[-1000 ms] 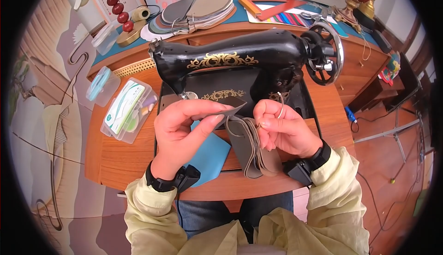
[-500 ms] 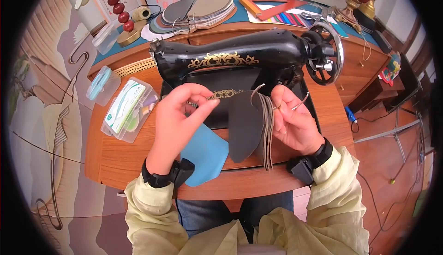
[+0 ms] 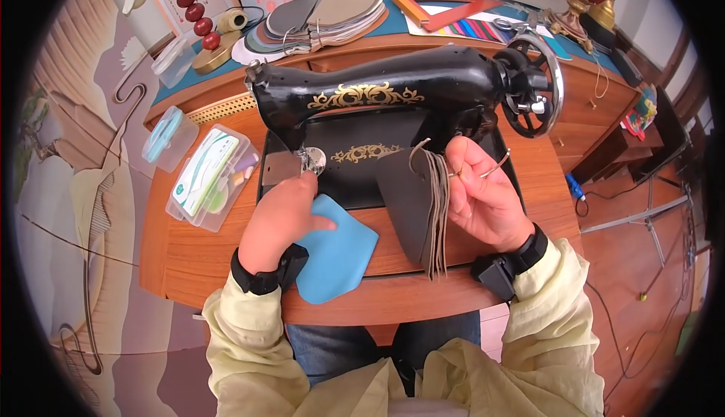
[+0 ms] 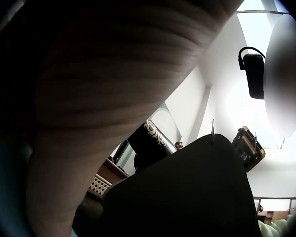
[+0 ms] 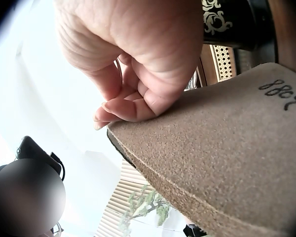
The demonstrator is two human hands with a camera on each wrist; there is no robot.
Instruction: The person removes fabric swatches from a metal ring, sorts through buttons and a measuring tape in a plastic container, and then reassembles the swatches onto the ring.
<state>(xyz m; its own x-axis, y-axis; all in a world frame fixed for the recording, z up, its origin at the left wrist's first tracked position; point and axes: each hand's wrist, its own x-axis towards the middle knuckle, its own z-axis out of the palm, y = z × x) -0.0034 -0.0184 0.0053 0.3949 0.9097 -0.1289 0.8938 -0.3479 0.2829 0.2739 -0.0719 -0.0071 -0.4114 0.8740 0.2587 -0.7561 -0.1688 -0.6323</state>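
My right hand [image 3: 487, 194] pinches a thin, opened binding ring [image 3: 495, 168] between thumb and fingertips. From the ring hangs a bunch of grey-brown leather swatches [image 3: 411, 205], the front one dark and smooth. In the right wrist view, a suede-like swatch back [image 5: 227, 143] carries handwritten figures. My left hand [image 3: 279, 217] reaches down at the left of the sewing machine [image 3: 377, 84], thumb held apart, fingertips at the edge of a brown flat piece [image 3: 283, 168] near the round metal plate [image 3: 314, 160]. Under this hand lies a blue leather piece [image 3: 340, 247].
Clear plastic boxes [image 3: 211, 179] stand on the wooden table at left. On the back ledge sit a larger pile of swatches [image 3: 325, 24], a triangle ruler [image 3: 445, 13] and scissors [image 3: 513, 24]. The handwheel [image 3: 532, 88] juts out at right.
My left hand has let go of the dark swatch and moved left and down to the machine's bed. The swatches have turned to hang edge-on from the ring in my right hand.
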